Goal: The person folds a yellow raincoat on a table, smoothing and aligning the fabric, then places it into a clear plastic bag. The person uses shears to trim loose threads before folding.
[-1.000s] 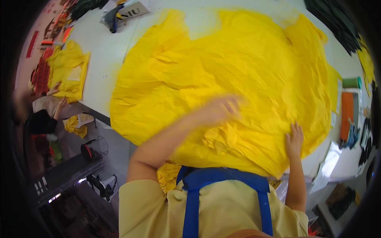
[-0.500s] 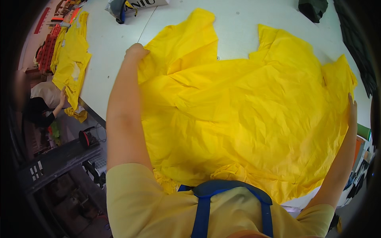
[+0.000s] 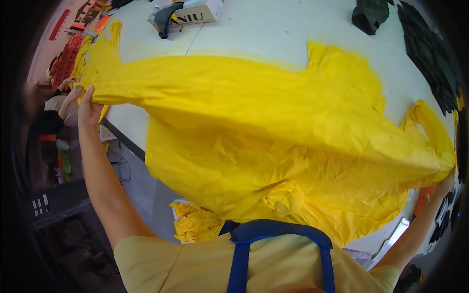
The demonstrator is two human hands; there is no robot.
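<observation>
A large, thin yellow sheet of fabric is stretched wide in front of me, over a white table. My left hand grips its left end, out past the table's left edge. At the far right my right hand holds the other end, mostly hidden behind the fabric. The lower part of the sheet hangs crumpled toward my chest.
More yellow fabric lies at the table's far left, and a yellow heap sits below the table edge. A white box with a dark item stands at the back. Dark garments lie at right. Another person is at left.
Both arms have spread further apart. The sheet, lying flat on the table before, is now lifted and pulled taut between my hands.
</observation>
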